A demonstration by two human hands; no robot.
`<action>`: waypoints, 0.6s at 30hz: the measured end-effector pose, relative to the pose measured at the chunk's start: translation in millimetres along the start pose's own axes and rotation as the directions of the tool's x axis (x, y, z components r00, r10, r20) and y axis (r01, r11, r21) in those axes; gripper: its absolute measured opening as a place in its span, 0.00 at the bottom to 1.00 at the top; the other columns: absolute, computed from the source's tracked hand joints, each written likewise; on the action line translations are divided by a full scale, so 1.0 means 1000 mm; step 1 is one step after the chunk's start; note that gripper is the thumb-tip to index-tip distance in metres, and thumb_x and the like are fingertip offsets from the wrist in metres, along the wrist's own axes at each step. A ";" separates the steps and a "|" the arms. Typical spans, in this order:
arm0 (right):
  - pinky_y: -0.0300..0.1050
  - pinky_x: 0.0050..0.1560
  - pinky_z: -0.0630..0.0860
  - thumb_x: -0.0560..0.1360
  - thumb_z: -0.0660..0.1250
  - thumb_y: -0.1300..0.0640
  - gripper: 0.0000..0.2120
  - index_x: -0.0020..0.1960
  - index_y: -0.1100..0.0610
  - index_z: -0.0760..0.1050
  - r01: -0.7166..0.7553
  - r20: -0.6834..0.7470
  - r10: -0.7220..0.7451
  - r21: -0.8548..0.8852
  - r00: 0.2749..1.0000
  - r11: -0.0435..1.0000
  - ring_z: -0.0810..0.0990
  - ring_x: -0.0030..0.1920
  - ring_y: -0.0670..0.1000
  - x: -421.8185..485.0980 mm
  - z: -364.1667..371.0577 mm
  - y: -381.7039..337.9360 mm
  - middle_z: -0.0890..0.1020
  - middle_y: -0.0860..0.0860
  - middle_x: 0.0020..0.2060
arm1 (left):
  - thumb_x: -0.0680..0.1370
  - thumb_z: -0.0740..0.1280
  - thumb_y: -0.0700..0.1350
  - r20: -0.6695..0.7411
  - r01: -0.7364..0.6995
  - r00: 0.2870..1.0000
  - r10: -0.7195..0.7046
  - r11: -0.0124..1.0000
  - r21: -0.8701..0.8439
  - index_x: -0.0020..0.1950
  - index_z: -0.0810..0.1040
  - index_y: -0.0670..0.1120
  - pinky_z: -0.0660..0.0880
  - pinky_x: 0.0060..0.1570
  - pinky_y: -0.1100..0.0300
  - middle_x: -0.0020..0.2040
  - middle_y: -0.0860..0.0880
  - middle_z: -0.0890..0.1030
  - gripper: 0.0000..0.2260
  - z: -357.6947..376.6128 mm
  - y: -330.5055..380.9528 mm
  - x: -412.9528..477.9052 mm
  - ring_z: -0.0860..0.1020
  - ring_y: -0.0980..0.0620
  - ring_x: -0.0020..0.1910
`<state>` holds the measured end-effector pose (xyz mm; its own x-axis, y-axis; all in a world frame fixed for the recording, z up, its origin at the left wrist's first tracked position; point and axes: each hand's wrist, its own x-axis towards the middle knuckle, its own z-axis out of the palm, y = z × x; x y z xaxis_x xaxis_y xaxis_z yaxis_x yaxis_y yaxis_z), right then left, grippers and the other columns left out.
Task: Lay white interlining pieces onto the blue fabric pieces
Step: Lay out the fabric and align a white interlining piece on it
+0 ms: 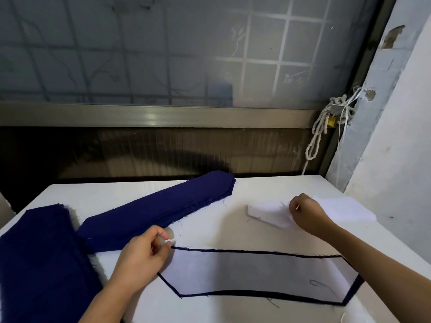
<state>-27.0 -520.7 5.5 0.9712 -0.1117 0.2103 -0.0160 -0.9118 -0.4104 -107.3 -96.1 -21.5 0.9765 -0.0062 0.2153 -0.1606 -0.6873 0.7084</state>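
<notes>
**One pair laid, next sheet being picked**

Near the tabletop's front edge, a white piece lies on a blue piece. The left hand pinches the white piece's corner. The right hand, fingers curled, pinches at the white stack by the right edge. Two thin sheets may lift together, or a tug could skew the laid piece. No writing shows.

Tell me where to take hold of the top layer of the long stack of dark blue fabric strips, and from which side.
Pinch the top layer at its near left corner, coming from the front. The long stack of dark blue fabric strips lies diagonally, that end beside the left hand, and its frayed front edge probably lets one layer separate.
</notes>
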 end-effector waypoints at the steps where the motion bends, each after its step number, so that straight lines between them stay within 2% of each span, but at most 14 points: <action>1: 0.41 0.41 0.71 0.74 0.63 0.64 0.07 0.39 0.58 0.77 -0.035 -0.030 0.038 0.092 0.999 0.995 0.76 0.43 0.51 0.000 -0.004 -0.001 0.78 0.53 0.43 | 0.78 0.70 0.45 -0.003 0.016 1.000 -0.016 0.999 -0.052 0.44 0.77 0.56 0.72 0.35 0.57 0.33 0.50 0.77 0.06 0.000 0.002 0.000 0.73 0.55 0.30; 4: 0.45 0.42 0.74 0.75 0.63 0.64 0.09 0.37 0.59 0.78 -0.101 -0.008 0.113 0.378 0.994 0.920 0.78 0.43 0.55 -0.007 -0.017 -0.012 0.80 0.54 0.40 | 0.78 0.71 0.41 0.026 0.087 0.996 -0.083 0.961 -0.262 0.43 0.80 0.53 0.72 0.40 0.53 0.32 0.51 0.74 0.07 -0.002 0.008 0.002 0.72 0.55 0.33; 6: 0.45 0.43 0.74 0.74 0.64 0.66 0.10 0.36 0.59 0.79 -0.114 0.031 0.115 0.508 0.993 0.854 0.78 0.43 0.55 -0.015 -0.024 -0.028 0.81 0.55 0.38 | 0.78 0.70 0.40 0.065 0.103 0.994 -0.086 0.934 -0.342 0.41 0.81 0.53 0.71 0.42 0.57 0.32 0.52 0.75 0.10 -0.004 0.012 0.003 0.73 0.56 0.34; 8: 0.43 0.43 0.74 0.74 0.65 0.68 0.11 0.36 0.58 0.79 -0.075 0.042 0.062 0.554 0.997 0.829 0.78 0.43 0.54 -0.029 -0.028 -0.057 0.81 0.55 0.38 | 0.79 0.69 0.42 0.133 0.116 0.989 -0.066 0.899 -0.423 0.40 0.83 0.52 0.71 0.42 0.63 0.34 0.51 0.78 0.09 -0.006 0.017 0.002 0.75 0.57 0.35; 10: 0.37 0.42 0.72 0.73 0.66 0.68 0.11 0.35 0.56 0.78 0.049 0.006 -0.060 0.500 0.998 0.865 0.77 0.40 0.48 -0.051 -0.022 -0.096 0.80 0.52 0.38 | 0.78 0.68 0.51 0.264 0.203 0.962 -0.066 0.821 -0.534 0.45 0.86 0.50 0.70 0.37 0.69 0.38 0.48 0.82 0.09 -0.008 0.021 0.001 0.75 0.59 0.34; 12: 0.34 0.40 0.71 0.73 0.65 0.67 0.10 0.37 0.55 0.77 0.193 -0.013 -0.204 0.385 0.979 0.902 0.76 0.38 0.45 -0.078 -0.005 -0.138 0.79 0.50 0.38 | 0.76 0.64 0.60 0.413 0.318 0.909 -0.058 0.737 -0.597 0.51 0.86 0.46 0.70 0.35 0.66 0.45 0.43 0.85 0.20 -0.010 0.021 0.003 0.75 0.56 0.36; 14: 0.40 0.40 0.72 0.72 0.63 0.63 0.06 0.39 0.56 0.75 0.333 -0.025 -0.339 0.268 0.940 0.904 0.76 0.38 0.48 -0.105 0.021 -0.177 0.78 0.50 0.38 | 0.77 0.61 0.65 0.524 0.418 0.851 -0.023 0.633 -0.651 0.55 0.85 0.42 0.73 0.36 0.60 0.49 0.39 0.85 0.28 -0.011 0.016 0.007 0.76 0.51 0.39; 15: 0.42 0.41 0.72 0.73 0.62 0.62 0.04 0.40 0.56 0.74 0.396 -0.039 -0.397 0.207 0.917 0.895 0.76 0.39 0.50 -0.116 0.034 -0.193 0.78 0.51 0.39 | 0.77 0.61 0.67 0.567 0.458 0.824 0.000 0.588 -0.667 0.56 0.84 0.40 0.75 0.37 0.58 0.47 0.39 0.83 0.31 -0.012 0.013 0.009 0.77 0.48 0.39; 16: 0.43 0.44 0.71 0.74 0.61 0.60 0.04 0.42 0.56 0.74 0.452 -0.044 -0.451 0.153 0.892 0.879 0.75 0.41 0.51 -0.125 0.046 -0.207 0.77 0.52 0.41 | 0.77 0.61 0.68 0.598 0.484 0.802 0.020 0.565 -0.668 0.58 0.83 0.39 0.76 0.38 0.56 0.44 0.39 0.81 0.33 -0.012 0.010 0.009 0.77 0.45 0.41; 18: 0.46 0.51 0.68 0.76 0.58 0.55 0.09 0.48 0.58 0.73 0.526 -0.029 -0.525 0.082 0.850 0.847 0.72 0.46 0.52 -0.136 0.066 -0.226 0.75 0.52 0.45 | 0.78 0.62 0.66 0.621 0.471 0.781 0.062 0.595 -0.651 0.60 0.82 0.39 0.79 0.42 0.52 0.47 0.34 0.81 0.31 -0.013 0.007 0.008 0.79 0.39 0.47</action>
<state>-139.8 -272.8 10.9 0.8274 0.3726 0.4201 0.5167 -0.7981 -0.3098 -102.4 -91.6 -5.5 0.8420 -0.4987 -0.2056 0.2706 0.0609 0.9607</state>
